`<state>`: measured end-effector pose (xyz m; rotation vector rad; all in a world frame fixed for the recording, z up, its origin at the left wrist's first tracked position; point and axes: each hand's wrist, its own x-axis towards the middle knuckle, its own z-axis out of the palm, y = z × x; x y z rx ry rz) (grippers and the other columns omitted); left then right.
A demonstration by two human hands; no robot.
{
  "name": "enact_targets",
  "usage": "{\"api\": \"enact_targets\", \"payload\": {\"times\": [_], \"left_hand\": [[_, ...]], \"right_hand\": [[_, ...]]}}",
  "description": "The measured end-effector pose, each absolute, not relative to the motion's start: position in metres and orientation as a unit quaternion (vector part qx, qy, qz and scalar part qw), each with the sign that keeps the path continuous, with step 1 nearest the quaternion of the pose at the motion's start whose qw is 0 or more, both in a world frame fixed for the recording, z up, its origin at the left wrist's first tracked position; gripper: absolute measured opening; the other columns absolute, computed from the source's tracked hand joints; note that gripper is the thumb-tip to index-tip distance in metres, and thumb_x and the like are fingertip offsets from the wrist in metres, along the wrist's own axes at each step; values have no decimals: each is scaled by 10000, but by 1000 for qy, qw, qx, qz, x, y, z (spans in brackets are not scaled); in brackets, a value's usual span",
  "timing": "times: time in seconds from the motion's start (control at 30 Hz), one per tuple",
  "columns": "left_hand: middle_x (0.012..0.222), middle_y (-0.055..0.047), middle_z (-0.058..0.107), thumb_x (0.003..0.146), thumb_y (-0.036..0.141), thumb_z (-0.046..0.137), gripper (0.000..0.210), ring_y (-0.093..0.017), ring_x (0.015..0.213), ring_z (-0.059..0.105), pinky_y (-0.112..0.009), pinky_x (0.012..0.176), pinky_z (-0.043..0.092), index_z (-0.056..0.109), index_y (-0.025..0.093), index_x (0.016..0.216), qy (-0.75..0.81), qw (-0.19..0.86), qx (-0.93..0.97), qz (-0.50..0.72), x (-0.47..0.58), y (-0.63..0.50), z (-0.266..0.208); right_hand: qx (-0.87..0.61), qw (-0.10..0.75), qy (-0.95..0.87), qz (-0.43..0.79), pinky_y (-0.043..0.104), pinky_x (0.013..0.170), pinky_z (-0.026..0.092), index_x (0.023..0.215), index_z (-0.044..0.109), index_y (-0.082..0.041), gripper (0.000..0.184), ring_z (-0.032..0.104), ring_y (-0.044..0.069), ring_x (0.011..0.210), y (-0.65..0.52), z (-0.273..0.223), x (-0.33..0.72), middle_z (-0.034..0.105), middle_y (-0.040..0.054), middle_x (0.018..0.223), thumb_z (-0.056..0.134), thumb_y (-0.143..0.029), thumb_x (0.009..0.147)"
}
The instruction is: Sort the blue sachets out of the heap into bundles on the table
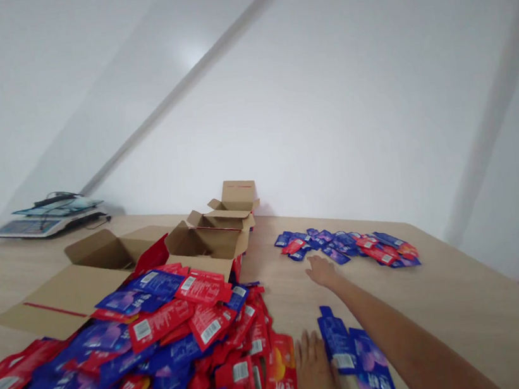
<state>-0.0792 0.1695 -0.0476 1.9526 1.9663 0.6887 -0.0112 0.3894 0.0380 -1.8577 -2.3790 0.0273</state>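
Observation:
My left hand (313, 366) lies flat near the front of the table, fingers stretched out. On its left side is a red sachet (281, 373) with orange fruit printed on it. Close by on its right lie two blue sachets, one showing a barcode (338, 340) and one with purple print (371, 361). Farther out, my right hand (322, 270) hovers over or rests on the table, fingers apart and nothing visible in them. Just beyond it is a spread of blue and red sachets (336, 252).
A big heap of red and blue sachets (166, 360) fills the front left. Behind it stand open cardboard boxes, a wide one (62, 294) and several in a row (208, 242). A flat scale (48, 223) with papers and a cable sits far left. A white wall (325, 115) borders the table.

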Motion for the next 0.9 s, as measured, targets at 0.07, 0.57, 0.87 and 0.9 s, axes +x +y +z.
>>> {"api": "enact_targets", "payload": {"times": [0.07, 0.57, 0.87, 0.9], "left_hand": [[1420, -61, 387, 877, 311, 339, 489, -263, 1357, 259, -459, 1142, 206, 479, 182, 1327, 677, 144, 680, 242, -79, 177, -63], [1439, -47, 353, 843, 359, 373, 515, -277, 1369, 210, -490, 1143, 177, 485, 205, 1322, 688, 180, 673, 205, -76, 177, -65], [1421, -111, 399, 865, 253, 316, 499, -282, 1361, 247, -466, 1124, 144, 466, 91, 1313, 666, 146, 692, 238, -76, 154, -16], [1398, -125, 430, 864, 240, 321, 484, -281, 1350, 273, -465, 1116, 160, 481, 85, 1293, 666, 139, 691, 245, -76, 154, -15]], "right_hand": [[-614, 65, -787, 8, 473, 939, 349, 1347, 395, -177, 523, 425, 291, 1215, 413, 35, -24, 446, 153, 1344, 425, -357, 857], [-569, -3, -819, 70, 577, 996, 231, 1428, 236, -301, 580, 207, 313, 1360, 440, 2, -27, 183, 109, 1514, 291, -533, 899], [-467, 38, -866, 173, 452, 878, 460, 1208, 504, -178, 378, 537, 225, 1065, 314, 17, 19, 518, 96, 1232, 516, -369, 883], [-461, 47, -867, 181, 419, 845, 484, 1182, 516, -167, 355, 561, 200, 1007, 303, 18, 26, 540, 83, 1188, 531, -351, 878]]}}
